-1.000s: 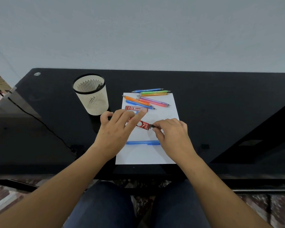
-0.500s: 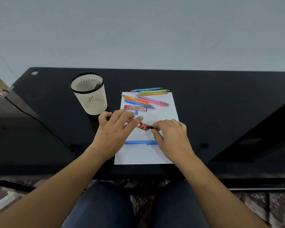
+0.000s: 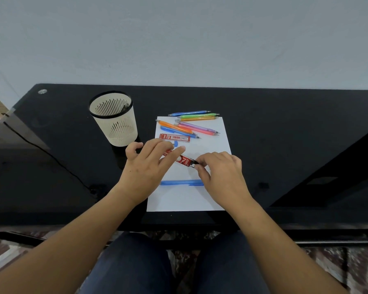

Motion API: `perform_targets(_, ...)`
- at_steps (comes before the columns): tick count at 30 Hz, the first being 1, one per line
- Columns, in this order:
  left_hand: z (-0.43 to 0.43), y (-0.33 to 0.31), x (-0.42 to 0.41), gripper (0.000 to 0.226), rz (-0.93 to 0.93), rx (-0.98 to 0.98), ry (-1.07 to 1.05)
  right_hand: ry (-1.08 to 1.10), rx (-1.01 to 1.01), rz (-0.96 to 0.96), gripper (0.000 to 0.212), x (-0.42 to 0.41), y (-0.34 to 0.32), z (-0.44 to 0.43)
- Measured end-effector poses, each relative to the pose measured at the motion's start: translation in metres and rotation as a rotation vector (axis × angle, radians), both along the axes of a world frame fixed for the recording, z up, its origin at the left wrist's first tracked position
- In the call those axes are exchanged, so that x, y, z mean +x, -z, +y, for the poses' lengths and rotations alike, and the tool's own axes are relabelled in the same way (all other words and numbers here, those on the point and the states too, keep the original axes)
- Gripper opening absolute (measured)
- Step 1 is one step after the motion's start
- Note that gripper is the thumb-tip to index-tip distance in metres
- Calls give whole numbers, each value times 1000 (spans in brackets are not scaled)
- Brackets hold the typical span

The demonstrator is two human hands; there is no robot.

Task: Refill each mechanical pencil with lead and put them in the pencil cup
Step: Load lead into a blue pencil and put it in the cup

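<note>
My left hand (image 3: 146, 166) holds the left end of a red lead case (image 3: 184, 160) over the white paper (image 3: 210, 149). My right hand (image 3: 219, 172) pinches the black cap end of that case. A blue mechanical pencil (image 3: 180, 183) lies across the paper just below my hands, with a small blue cap (image 3: 175, 143) behind my left fingers. A second red lead case (image 3: 174, 137) lies further back. Several coloured pencils (image 3: 191, 126) lie in a loose pile at the paper's far end. The cream slotted pencil cup (image 3: 115, 119) stands to the left with a dark pencil tip showing inside.
The black glossy desk (image 3: 285, 134) runs to a pale wall behind. A thin black cable (image 3: 51, 155) crosses the desk's left side. My knees in dark trousers show below the desk's front edge.
Both hands stay on the red lead case; my left fingers have slid a little along it while my right fingers work at its cap end. The blue pencil has not moved.
</note>
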State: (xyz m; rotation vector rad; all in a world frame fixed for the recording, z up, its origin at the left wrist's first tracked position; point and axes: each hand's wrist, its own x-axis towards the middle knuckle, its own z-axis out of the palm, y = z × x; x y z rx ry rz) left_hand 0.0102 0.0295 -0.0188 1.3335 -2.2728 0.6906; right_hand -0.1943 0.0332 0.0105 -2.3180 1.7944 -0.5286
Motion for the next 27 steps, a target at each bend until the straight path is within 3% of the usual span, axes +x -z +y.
perform_targets(8,3,8,-8,60,155,190,-182,26,-13,-103,27,-8,-1,1)
perform_targets(14,5,6,-10,53,207,193,-222,25,-4,-16,19,-12,-2,0)
perform_targets(27,7,3,-9,59,215,184,-213,-15,33,-82,10,-2,-5,1)
